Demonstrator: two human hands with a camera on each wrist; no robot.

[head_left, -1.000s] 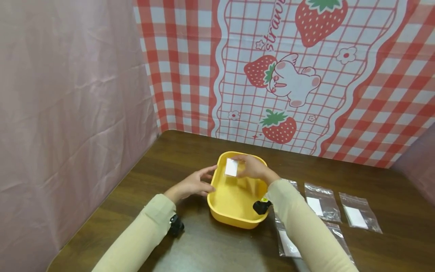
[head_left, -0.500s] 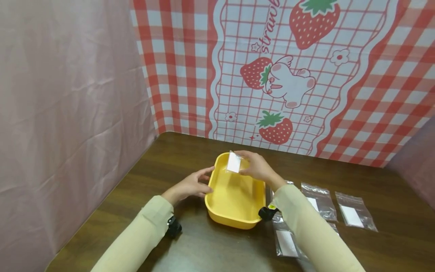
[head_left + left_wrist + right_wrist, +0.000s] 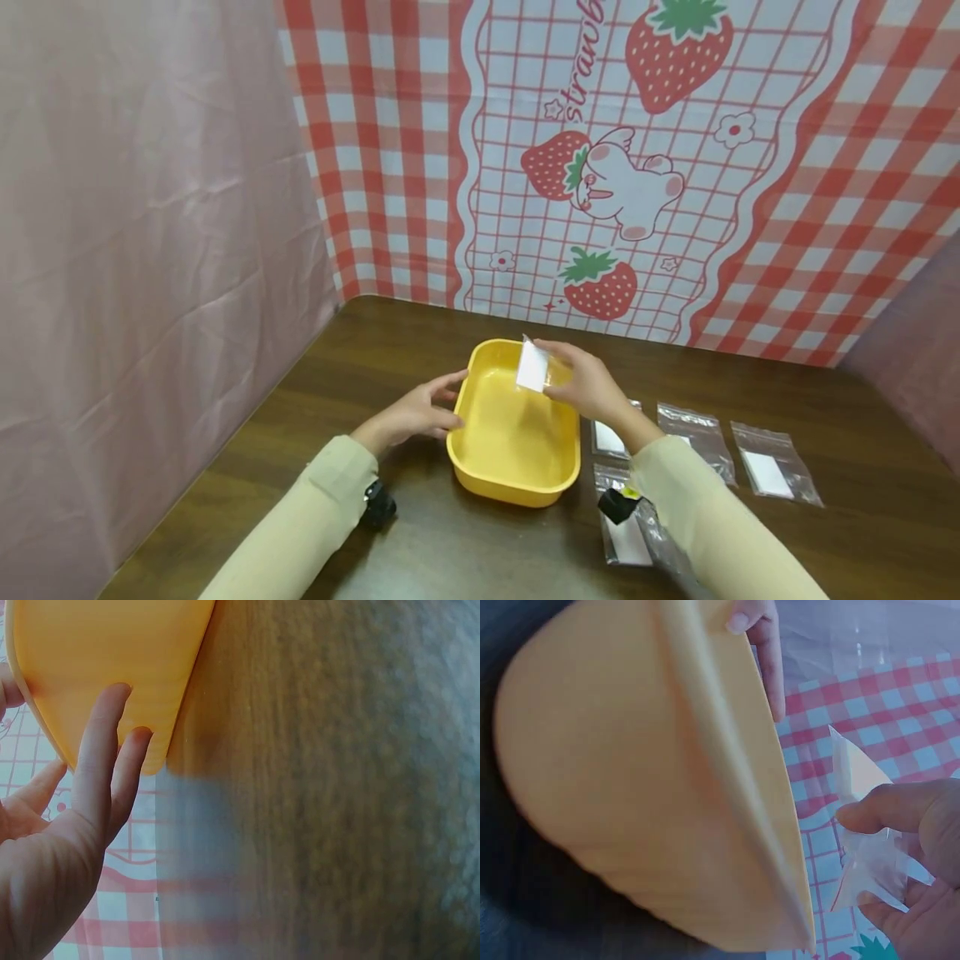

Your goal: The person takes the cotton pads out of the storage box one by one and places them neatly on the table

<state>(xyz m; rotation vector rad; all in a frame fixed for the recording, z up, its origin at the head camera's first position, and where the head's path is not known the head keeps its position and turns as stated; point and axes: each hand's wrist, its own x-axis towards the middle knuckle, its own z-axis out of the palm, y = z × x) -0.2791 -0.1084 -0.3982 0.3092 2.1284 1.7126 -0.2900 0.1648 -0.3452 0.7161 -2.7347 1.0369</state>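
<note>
A yellow plastic tub (image 3: pixel 513 490) stands on the table. My left hand (image 3: pixel 411 415) holds its left side, with digits over the rim and others spread along the outer wall in the left wrist view. Over the tub's back right part, my right hand (image 3: pixel 591 387) pinches a small clear zip bag (image 3: pixel 532 367) with a white card-like piece in it. In the right wrist view this bag (image 3: pixel 870 862) is between thumb and fingers, above the rim and apart from the tub. The tub's visible floor shows nothing lying on it.
Several clear zip bags with white pieces lie right of the tub, among them a far-right bag (image 3: pixel 772 471), one beside it (image 3: pixel 701 429) and a nearer bag (image 3: pixel 627 537), partly under my right arm. A checked strawberry cloth (image 3: pixel 390 167) hangs behind the table, a pink curtain (image 3: pixel 150 250) at left.
My right hand has lifted slightly and shifted right across the tub with the zip bag. The left hand stays at the tub's left side. The head view has shifted slightly.
</note>
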